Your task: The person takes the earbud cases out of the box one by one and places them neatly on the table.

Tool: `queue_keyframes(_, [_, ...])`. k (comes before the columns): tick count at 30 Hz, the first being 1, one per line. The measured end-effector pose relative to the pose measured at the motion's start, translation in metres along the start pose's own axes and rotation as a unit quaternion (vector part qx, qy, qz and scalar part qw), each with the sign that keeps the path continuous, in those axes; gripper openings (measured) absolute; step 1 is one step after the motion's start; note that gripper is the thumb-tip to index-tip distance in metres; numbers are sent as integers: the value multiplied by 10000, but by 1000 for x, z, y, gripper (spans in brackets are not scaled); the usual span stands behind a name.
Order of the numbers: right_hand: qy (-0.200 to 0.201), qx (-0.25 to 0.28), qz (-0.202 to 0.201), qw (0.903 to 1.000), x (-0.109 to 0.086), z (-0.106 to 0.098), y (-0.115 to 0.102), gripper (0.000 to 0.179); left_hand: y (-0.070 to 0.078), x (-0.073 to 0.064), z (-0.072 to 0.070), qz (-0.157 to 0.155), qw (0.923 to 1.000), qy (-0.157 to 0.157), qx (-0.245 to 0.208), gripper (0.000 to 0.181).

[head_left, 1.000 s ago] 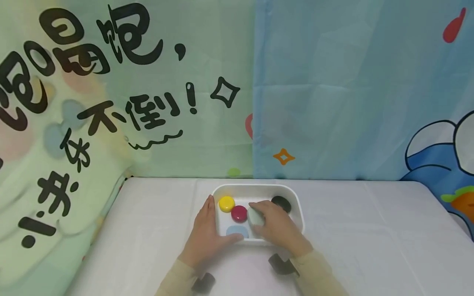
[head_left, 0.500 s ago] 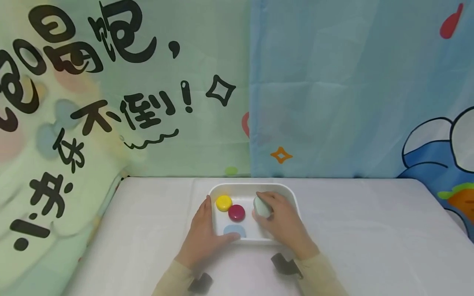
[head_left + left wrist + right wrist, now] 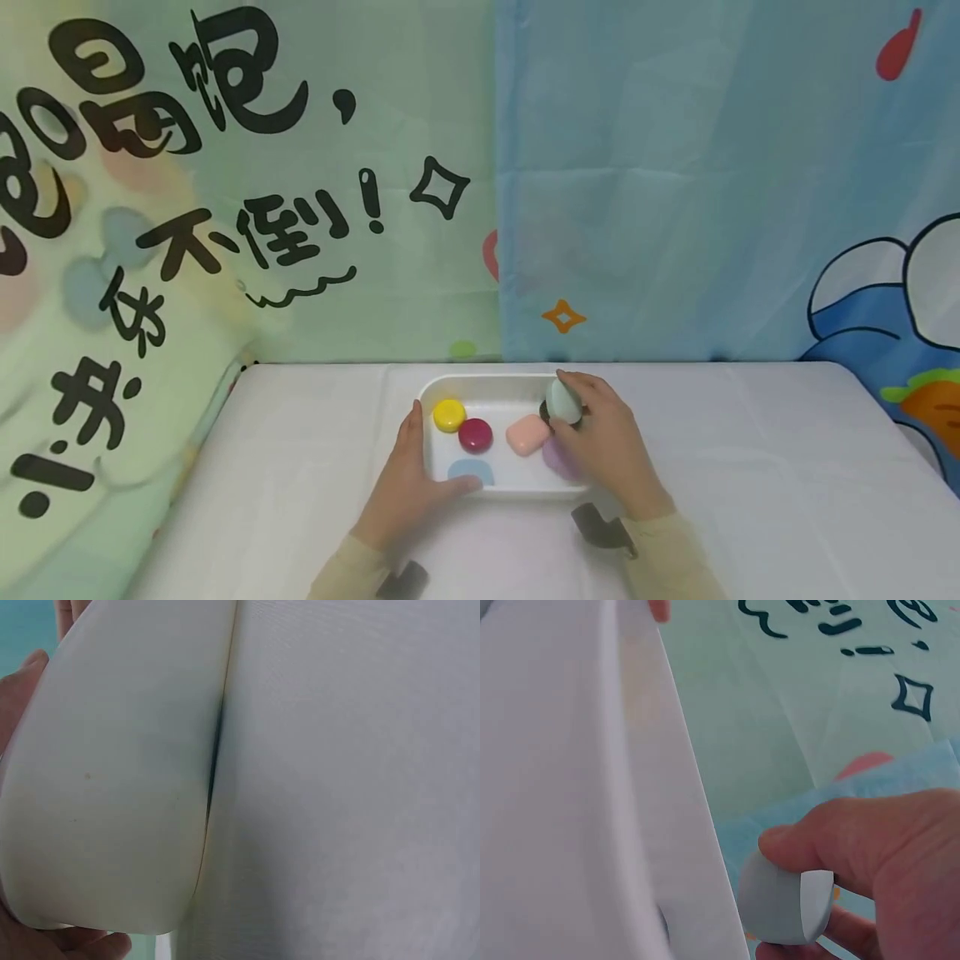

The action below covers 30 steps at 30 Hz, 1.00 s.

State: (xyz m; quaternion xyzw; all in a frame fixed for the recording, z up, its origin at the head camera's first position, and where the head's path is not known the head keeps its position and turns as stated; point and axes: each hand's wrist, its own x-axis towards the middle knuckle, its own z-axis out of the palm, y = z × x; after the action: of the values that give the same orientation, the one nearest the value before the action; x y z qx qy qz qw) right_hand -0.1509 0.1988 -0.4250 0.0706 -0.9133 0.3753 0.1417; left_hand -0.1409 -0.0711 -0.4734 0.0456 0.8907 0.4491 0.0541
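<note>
My left hand (image 3: 416,479) holds the white tray (image 3: 495,393) at its left side and front edge, fingers along the side and thumb at the front. Between thumb and fingers, my right hand (image 3: 618,446) pinches a pale grey-green block (image 3: 564,403) over the tray's back right corner. In the right wrist view that block (image 3: 771,900) shows a rounded side and a flat lighter face. Beneath the right hand lie a pink rounded piece (image 3: 527,435) and a partly hidden purple piece (image 3: 558,457). A dark piece (image 3: 544,412) is mostly covered by the pale block.
In the tray's left half lie a yellow round piece (image 3: 449,415), a dark red round piece (image 3: 476,436) and a light blue piece (image 3: 472,472). A white cloth (image 3: 750,467) covers the table. Printed curtains (image 3: 660,183) hang behind it.
My right hand has moved right and back with the pale block, from mid-tray to the back right corner, uncovering the pink and purple pieces. The left hand keeps its place on the tray.
</note>
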Motion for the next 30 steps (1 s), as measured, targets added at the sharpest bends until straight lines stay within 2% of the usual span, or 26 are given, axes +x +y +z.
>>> queue_keyframes(3, [37,45,89,9999,0,-8,6,58,-1,0,2,10,10000,-9,8,128])
queue_keyframes(11, [448,-79,-33,9990,3,-19,21,58,4,-3,-1,-4,10000,1,49,127])
queue_keyframes(30, [407,-517,445,9968,4,-28,43,56,2,-1,-1,105,9999,22,-24,127])
